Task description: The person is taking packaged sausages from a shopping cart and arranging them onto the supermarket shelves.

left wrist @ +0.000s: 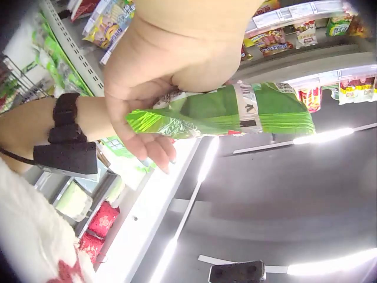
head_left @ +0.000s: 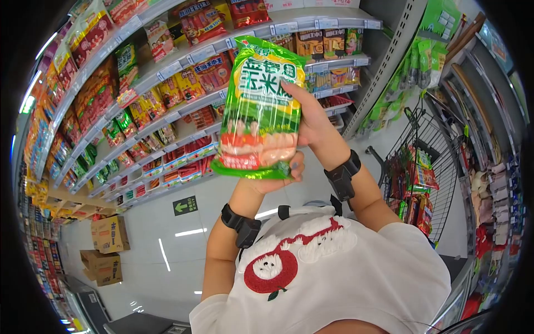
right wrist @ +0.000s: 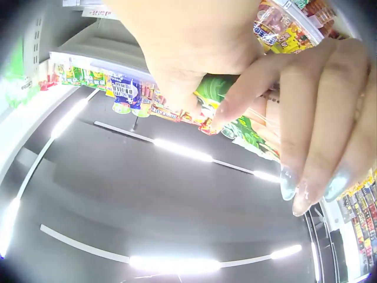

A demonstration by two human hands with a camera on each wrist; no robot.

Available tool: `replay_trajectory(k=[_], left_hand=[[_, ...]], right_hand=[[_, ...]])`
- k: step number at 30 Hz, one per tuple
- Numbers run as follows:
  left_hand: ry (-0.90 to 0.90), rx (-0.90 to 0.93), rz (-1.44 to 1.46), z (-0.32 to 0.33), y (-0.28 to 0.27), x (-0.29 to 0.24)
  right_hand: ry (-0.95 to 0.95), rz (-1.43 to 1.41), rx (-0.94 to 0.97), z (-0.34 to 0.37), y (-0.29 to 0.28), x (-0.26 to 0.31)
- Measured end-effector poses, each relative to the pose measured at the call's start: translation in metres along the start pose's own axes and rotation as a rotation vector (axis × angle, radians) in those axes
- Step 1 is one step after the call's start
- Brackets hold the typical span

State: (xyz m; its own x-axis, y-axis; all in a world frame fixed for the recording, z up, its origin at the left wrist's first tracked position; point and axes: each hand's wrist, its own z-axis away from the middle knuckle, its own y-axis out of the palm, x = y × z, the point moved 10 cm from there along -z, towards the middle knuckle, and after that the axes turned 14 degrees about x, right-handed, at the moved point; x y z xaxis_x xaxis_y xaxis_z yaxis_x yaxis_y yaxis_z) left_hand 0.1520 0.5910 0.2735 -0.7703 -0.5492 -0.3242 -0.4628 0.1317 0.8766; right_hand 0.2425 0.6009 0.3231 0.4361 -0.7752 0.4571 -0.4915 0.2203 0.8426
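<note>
A green and yellow bag of sausages (head_left: 260, 117) is held upright with its printed front towards the head camera. My right hand (head_left: 312, 119) grips its right side, the thumb lying across the front near the large lettering. Under the lower edge, my left hand (head_left: 278, 183) supports the bag, with fingertips curled round the bottom right corner. The left wrist view shows the bag's green underside (left wrist: 218, 112) against my left hand (left wrist: 177, 65). In the right wrist view my right hand (right wrist: 206, 41) hides most of the bag, and its fingers spread behind.
Curved store shelves (head_left: 161, 72) of packaged snacks fill the left and far side. A wire shopping cart (head_left: 445, 172) holding several packs stands at the right, near hanging green goods (head_left: 425, 61). Cardboard boxes (head_left: 108, 236) sit on the tiled floor (head_left: 150, 261) at lower left.
</note>
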Motion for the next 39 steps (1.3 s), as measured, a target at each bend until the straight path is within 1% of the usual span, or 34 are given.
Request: replay_trajectory(k=[2,3,5,9,12,15,18,19,21,22,24,25,26,27,28,29,30,31,32,33,35,37,39], left_hand=[[0.036,0.105,0.131,-0.005,0.001,-0.001],[0.038,0.078,0.147,-0.005,-0.003,0.000],[0.049,0.082,0.156,-0.008,-0.004,0.004],[0.068,0.074,0.156,-0.012,-0.011,0.012],[0.087,0.050,0.124,-0.014,-0.020,0.016],[0.066,0.031,-0.022,-0.018,-0.024,0.017],[-0.057,-0.018,-0.180,-0.027,-0.034,0.022],[0.022,-0.216,-0.321,-0.026,-0.047,0.007],[0.186,-0.621,-0.582,-0.012,-0.058,-0.034],[0.299,-0.633,-1.212,-0.006,-0.055,-0.074],[0.448,-0.766,-1.689,0.017,-0.037,-0.116],[0.484,-0.919,-1.517,0.025,-0.023,-0.132],[0.562,-1.097,-1.333,0.029,0.010,-0.134],[0.757,-0.978,-1.249,0.023,0.047,-0.135],[0.861,-0.737,-1.338,0.008,0.095,-0.131],[0.979,-0.551,-1.489,-0.004,0.147,-0.118],[0.944,-0.455,-1.808,-0.017,0.191,-0.099],[0.908,-0.334,-2.081,-0.029,0.224,-0.077],[0.860,-0.184,-2.293,-0.041,0.247,-0.051],[0.804,-0.073,-2.418,-0.051,0.259,-0.033],[0.708,0.105,-2.585,-0.067,0.272,-0.005],[0.654,0.182,-2.657,-0.077,0.274,0.008],[0.647,0.216,-2.701,-0.083,0.274,0.014]], right_hand=[[-0.013,-0.005,-0.036,0.001,-0.010,0.001],[-0.012,-0.001,-0.047,0.002,-0.013,0.001],[0.021,-0.012,-0.064,0.003,-0.019,-0.001],[0.024,-0.040,-0.048,0.004,-0.029,-0.001],[0.023,-0.067,-0.021,0.005,-0.038,0.001],[0.003,-0.096,-0.025,0.010,-0.038,0.008],[0.004,-0.184,-0.075,0.020,-0.045,0.019],[0.020,-0.232,-0.098,0.023,-0.049,0.022],[-0.040,-0.160,-0.123,0.028,-0.055,0.043],[-0.081,-0.128,-0.134,0.031,-0.058,0.055],[-0.150,-0.110,-0.136,0.040,-0.058,0.080],[-0.181,-0.105,-0.145,0.046,-0.062,0.092],[-0.211,-0.100,-0.158,0.052,-0.067,0.103],[-0.238,-0.080,-0.133,0.056,-0.065,0.114],[-0.243,-0.069,-0.140,0.061,-0.070,0.121],[-0.245,-0.061,-0.150,0.064,-0.076,0.128],[-0.251,-0.056,-0.159,0.068,-0.081,0.133],[-0.258,-0.067,-0.143,0.070,-0.080,0.136],[-0.258,-0.084,-0.146,0.074,-0.082,0.137],[-0.258,-0.101,-0.144,0.075,-0.084,0.139],[-0.258,-0.122,-0.159,0.077,-0.091,0.145],[-0.261,-0.127,-0.155,0.079,-0.087,0.150],[-0.260,-0.108,-0.174,0.084,-0.085,0.154]])
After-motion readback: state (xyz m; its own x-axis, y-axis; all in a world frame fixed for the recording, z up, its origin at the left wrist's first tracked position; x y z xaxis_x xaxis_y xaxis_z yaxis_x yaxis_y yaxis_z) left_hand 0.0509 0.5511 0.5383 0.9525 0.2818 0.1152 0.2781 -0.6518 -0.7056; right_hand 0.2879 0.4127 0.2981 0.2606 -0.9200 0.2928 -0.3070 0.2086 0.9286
